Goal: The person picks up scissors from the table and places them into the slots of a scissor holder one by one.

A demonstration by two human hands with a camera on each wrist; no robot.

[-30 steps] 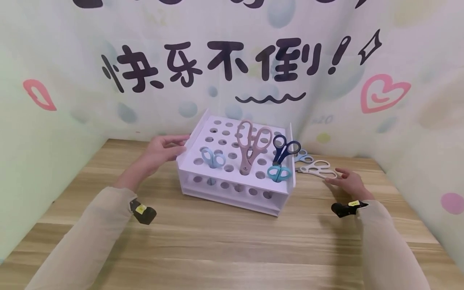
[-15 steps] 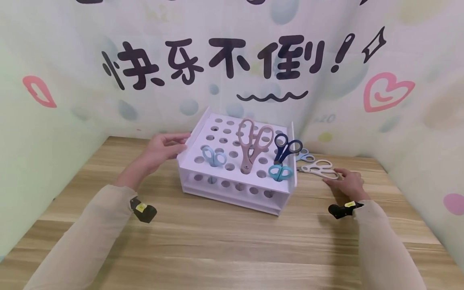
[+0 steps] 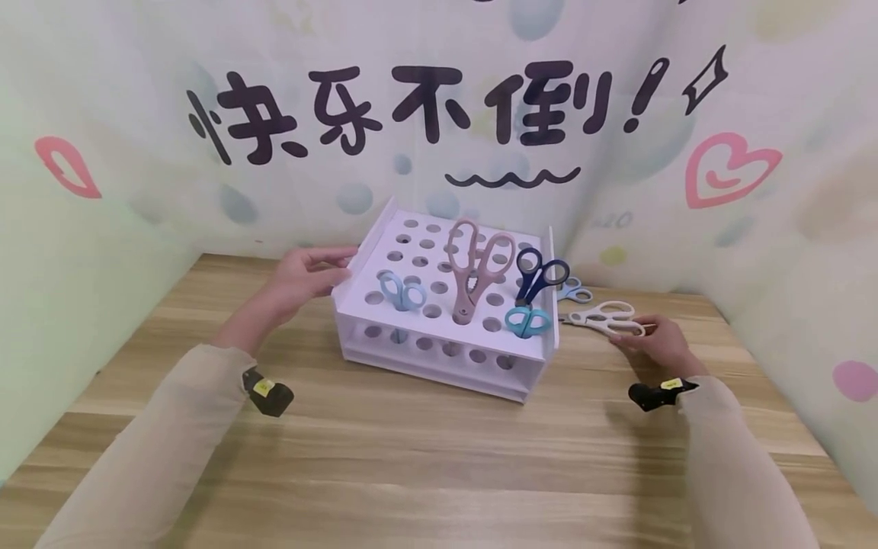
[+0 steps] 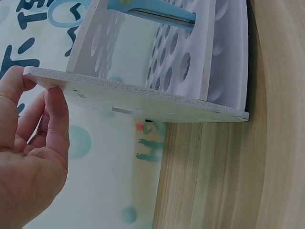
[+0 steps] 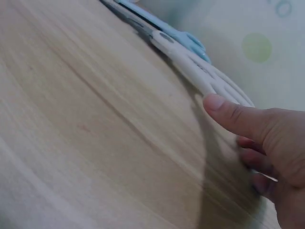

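A white rack (image 3: 453,334) with rows of round holes stands on the table. My left hand (image 3: 291,286) pinches the upper edge of its left side panel (image 4: 128,98), thumb and fingers on opposite faces. Right of the rack, my right hand (image 3: 664,343) holds the handle of white scissors (image 3: 581,319), thumb (image 5: 228,112) on top and the other fingers below. Their blades point toward the rack. Mauve scissors (image 3: 465,301), navy scissors (image 3: 527,293), teal scissors (image 3: 527,322) and light blue scissors (image 3: 401,293) stand handles up in the rack's holes.
Another pair of light blue scissors (image 3: 571,293) lies behind the white ones, partly hidden by the rack. A printed cloth wall (image 3: 288,206) closes off the back of the wooden table (image 3: 411,465), and walls flank both sides.
My right fingers have closed in on the white scissors' handle, which has shifted slightly to the right. My left hand keeps its hold on the rack. The head view has tilted a little.
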